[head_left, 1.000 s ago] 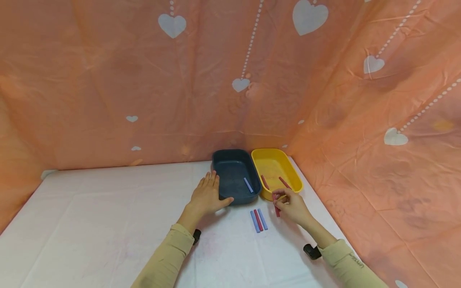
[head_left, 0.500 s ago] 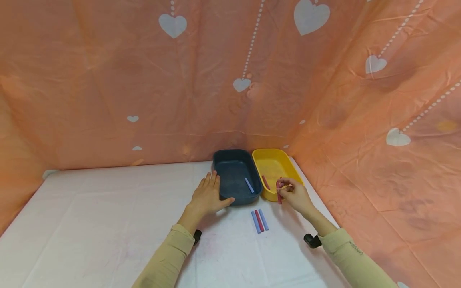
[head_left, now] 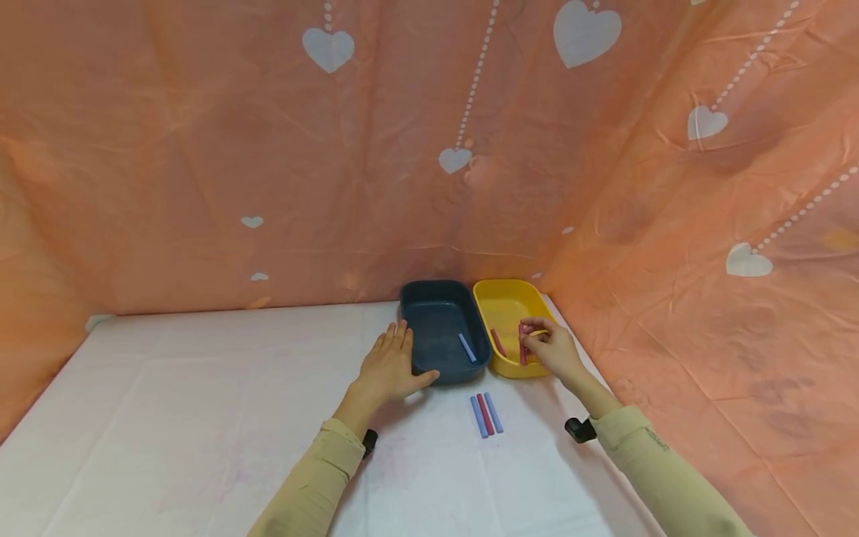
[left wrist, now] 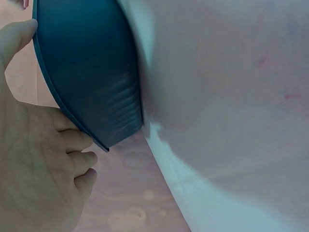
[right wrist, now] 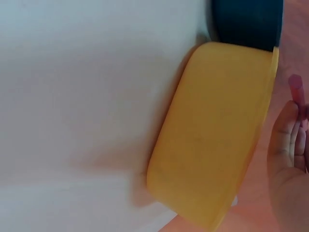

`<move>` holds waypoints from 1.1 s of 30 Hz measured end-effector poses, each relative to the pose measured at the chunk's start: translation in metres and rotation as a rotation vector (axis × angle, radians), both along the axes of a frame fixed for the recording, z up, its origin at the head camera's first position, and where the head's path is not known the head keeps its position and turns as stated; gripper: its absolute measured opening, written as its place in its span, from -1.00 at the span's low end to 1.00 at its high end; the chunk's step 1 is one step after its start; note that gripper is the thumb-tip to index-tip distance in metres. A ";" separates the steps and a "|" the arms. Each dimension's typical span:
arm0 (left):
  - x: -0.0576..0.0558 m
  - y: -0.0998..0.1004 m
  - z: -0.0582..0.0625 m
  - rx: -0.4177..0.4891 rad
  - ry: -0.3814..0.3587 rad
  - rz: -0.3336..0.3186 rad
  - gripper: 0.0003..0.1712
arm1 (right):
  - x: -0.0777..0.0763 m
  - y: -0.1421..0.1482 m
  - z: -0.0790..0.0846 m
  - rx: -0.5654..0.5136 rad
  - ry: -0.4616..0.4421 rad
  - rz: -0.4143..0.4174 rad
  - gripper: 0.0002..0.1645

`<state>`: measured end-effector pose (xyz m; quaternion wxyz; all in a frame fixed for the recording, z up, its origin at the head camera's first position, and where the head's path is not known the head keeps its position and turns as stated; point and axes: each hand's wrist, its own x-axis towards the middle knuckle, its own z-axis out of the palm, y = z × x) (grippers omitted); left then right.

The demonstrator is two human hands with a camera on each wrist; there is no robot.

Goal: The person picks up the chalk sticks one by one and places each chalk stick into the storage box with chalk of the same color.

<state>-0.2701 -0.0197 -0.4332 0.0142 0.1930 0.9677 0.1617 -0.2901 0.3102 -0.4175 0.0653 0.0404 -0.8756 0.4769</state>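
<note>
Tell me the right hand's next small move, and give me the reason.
Probably lower the right hand a little and let go of the red stick. The hand pinches it over the yellow tray, where another red stick lies, while a blue stick lies in the dark tray, which suggests sorting by colour.
</note>
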 end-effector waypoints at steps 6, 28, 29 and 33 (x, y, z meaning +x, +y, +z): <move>0.001 0.000 0.000 0.003 -0.003 0.002 0.24 | -0.012 0.003 0.000 -0.008 -0.021 -0.008 -0.56; 0.001 -0.001 0.000 -0.011 -0.003 0.008 0.23 | -0.052 0.003 -0.018 0.061 -0.190 0.147 -0.61; 0.001 -0.001 0.000 -0.011 -0.002 0.007 0.23 | -0.053 0.003 -0.018 0.081 -0.199 0.147 -0.61; 0.002 -0.002 0.001 -0.009 0.002 0.004 0.23 | -0.058 0.002 -0.019 0.126 -0.222 0.160 -0.62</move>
